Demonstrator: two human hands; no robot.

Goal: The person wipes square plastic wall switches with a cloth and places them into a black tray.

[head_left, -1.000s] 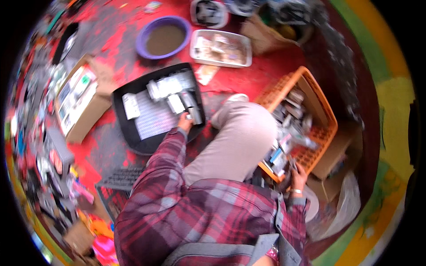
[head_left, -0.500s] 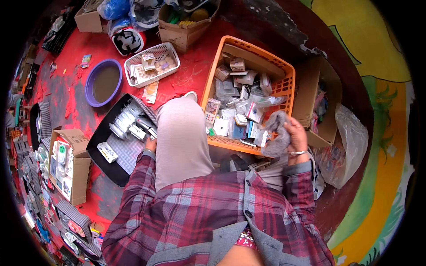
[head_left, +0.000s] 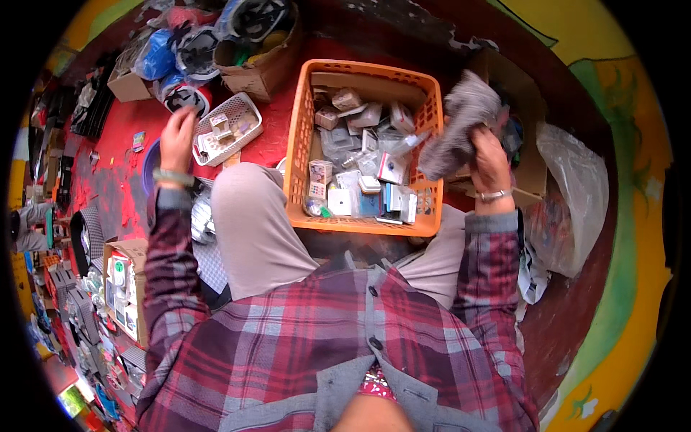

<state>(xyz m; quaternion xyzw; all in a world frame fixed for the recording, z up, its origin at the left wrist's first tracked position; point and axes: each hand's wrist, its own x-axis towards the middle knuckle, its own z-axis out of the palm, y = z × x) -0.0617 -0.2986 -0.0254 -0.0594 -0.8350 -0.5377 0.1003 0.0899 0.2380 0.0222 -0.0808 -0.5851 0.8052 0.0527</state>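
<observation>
A crumpled grey cloth (head_left: 468,115), blurred by motion, is gripped in my right hand (head_left: 491,164). It hangs beside the right rim of an orange plastic basket (head_left: 435,137), in front of an open cardboard box. The basket holds small boxes (head_left: 345,98), a white square case (head_left: 340,201) and several clear-wrapped packets. My left hand (head_left: 175,144) is raised at the left, its fingers loosely stretched and nothing visible in them. It is between a purple basin (head_left: 150,167), partly covered by it, and a white perforated basket (head_left: 248,133).
Below my left hand, my arm and knee partly cover a black tray with clear-wrapped items (head_left: 203,219) and a checked lining (head_left: 210,265). A cardboard box (head_left: 137,252) of goods stands left. Bagged helmets (head_left: 198,54) lie far left; clear plastic (head_left: 572,194) lies right.
My left hand has left the black tray and risen forward. My right hand has lifted the cloth forward, away from the basket's near right corner. The view has shifted.
</observation>
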